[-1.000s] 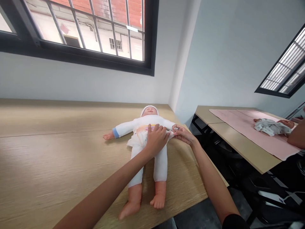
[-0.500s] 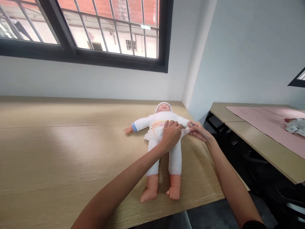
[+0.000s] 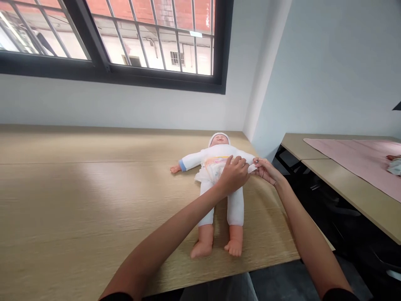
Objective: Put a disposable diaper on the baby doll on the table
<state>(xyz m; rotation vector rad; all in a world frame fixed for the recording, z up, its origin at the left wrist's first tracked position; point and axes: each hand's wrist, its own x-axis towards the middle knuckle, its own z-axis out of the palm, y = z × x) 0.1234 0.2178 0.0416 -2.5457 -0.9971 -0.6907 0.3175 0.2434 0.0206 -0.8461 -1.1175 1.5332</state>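
On its back on the wooden table lies a baby doll in a white outfit with a blue cuff and a white cap, its feet towards me. A white diaper with a coloured print at the waist wraps its hips. My left hand lies across the diaper's front, fingers bent and closed on its side; the fingertips are partly hidden. By the doll's hip on the right, my right hand pinches the white side tab of the diaper, stretched between both hands. The doll's far hand is hidden.
The wooden table runs to the wall under a barred window. Across a gap at right stands another table with a pink cloth and a bundle of fabric at its edge.
The view has shifted slightly, so the doll appears a little further right. My right hand has drawn slightly outward, and more of the white tab shows between my hands.
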